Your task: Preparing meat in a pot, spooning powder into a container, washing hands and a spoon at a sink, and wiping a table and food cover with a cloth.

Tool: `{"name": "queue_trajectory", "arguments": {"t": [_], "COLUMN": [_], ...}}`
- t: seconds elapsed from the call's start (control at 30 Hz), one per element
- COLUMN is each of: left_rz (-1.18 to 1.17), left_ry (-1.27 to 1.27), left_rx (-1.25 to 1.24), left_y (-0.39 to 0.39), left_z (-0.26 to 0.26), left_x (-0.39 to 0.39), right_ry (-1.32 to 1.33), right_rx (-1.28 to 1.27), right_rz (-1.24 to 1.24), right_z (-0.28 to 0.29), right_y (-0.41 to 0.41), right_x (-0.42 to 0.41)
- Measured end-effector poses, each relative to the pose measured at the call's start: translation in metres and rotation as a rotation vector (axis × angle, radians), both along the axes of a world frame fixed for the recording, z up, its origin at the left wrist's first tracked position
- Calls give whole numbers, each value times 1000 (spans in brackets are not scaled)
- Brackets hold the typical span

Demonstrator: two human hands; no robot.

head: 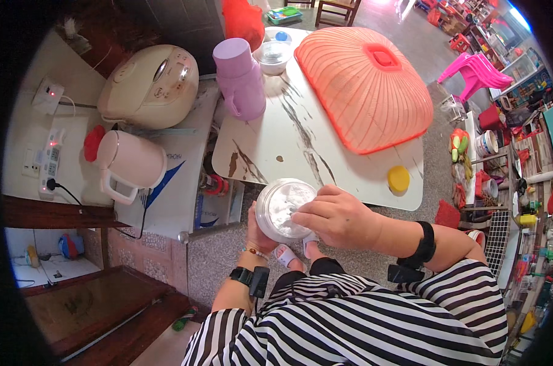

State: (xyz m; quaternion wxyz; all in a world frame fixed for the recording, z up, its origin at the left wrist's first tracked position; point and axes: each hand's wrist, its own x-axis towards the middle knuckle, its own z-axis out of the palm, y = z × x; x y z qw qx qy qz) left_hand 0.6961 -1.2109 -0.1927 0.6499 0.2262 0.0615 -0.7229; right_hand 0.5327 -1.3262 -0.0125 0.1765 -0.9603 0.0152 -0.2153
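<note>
A clear, wide-mouthed jar (286, 211) of white powder is held in front of me, just off the near edge of the marble-patterned table (285, 137). My left hand (261, 231) grips the jar from its left side and below. Over the jar's mouth is my right hand (332, 218), fingers bent together at the powder; something small and dark shows at the fingertips, but what it is cannot be told. A yellow round lid (398, 179) lies on the table's near right part.
An orange mesh food cover (368, 91), a purple thermos flask (240, 82) and a lidded bowl (273, 57) stand on the table. At left are a rice cooker (148, 87), a pale pink electric kettle (137, 160) and a power strip (52, 160). Pink plastic stools (475, 75) stand at right.
</note>
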Motion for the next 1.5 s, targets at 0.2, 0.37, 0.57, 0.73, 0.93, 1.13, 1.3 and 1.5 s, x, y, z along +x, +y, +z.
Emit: {"name": "queue_trajectory", "arguments": {"t": [0.2,0.37,0.57,0.73,0.93,1.13,1.3,1.5], "left_rz": [13,-12,-18,-40,-10,45,18,9], "left_ry": [-15,17,4,36,109,134,297,346], "left_rx": [-6,51,52,80,87,-10,-185,-303], "left_y": [-1,-2,-6,-10,-12,-22,-32,-39], "left_z": [1,2,-13,-3,-4,-6,-2,-4], "left_x": [-7,-11,-12,-19,-26,-27,-21,-18], "right_ry": [-46,-36,16,231,237,104,-6,-75], "right_rx": [9,90,118,-2,0,9,45,145], "right_rz": [-3,-45,-174,-93,-15,19,-33,-148], "right_z": [-14,-18,-5,4,26,42,55,68], "right_y": [-7,-9,-13,-25,-27,-27,-30,-37], "right_x": [-25,-30,-16,-11,-10,-25,-29,-32]}}
